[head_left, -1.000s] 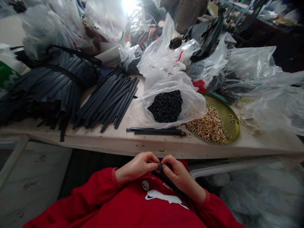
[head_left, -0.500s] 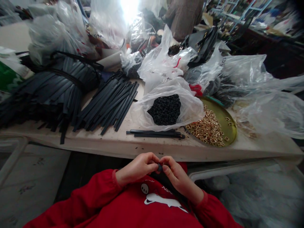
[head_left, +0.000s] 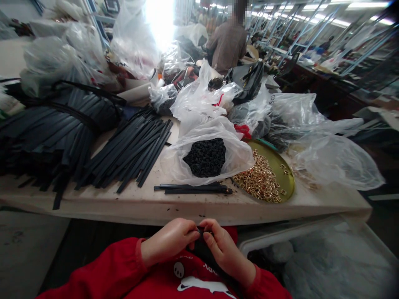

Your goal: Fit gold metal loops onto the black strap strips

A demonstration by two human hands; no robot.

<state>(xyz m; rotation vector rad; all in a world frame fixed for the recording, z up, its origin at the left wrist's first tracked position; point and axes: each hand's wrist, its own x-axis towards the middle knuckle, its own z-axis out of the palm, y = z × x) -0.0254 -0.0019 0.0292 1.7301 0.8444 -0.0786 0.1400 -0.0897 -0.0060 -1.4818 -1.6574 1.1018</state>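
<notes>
In front of my red top, just off the table's edge, my two hands meet. My left hand (head_left: 171, 241) is closed, with thumb and forefinger pinching the end of a black strap (head_left: 202, 248). Across from it my right hand (head_left: 225, 251) also pinches at the strap's end, thumb against fingers. The fingers cover most of that end, and a small fitting there cannot be made out. Beyond the hands, black straps (head_left: 190, 191) lie in a row on the table. Behind them an open plastic bag (head_left: 170, 160) holds small black loops (head_left: 205, 158).
A gold-coloured round tray (head_left: 285, 160) carries many small metal buckles (head_left: 260, 178). Loose black strips (head_left: 124, 153) and a tied bundle (head_left: 52, 128) lie at the left. Clear plastic bags (head_left: 293, 108) crowd the back. A bin (head_left: 249, 247) stands at my right. A person (head_left: 229, 43) is beyond the table.
My view has tilted up and turned slightly right, so the table sits lower and further left. My hands stay together at the strap, its dark end now more covered by the fingers.
</notes>
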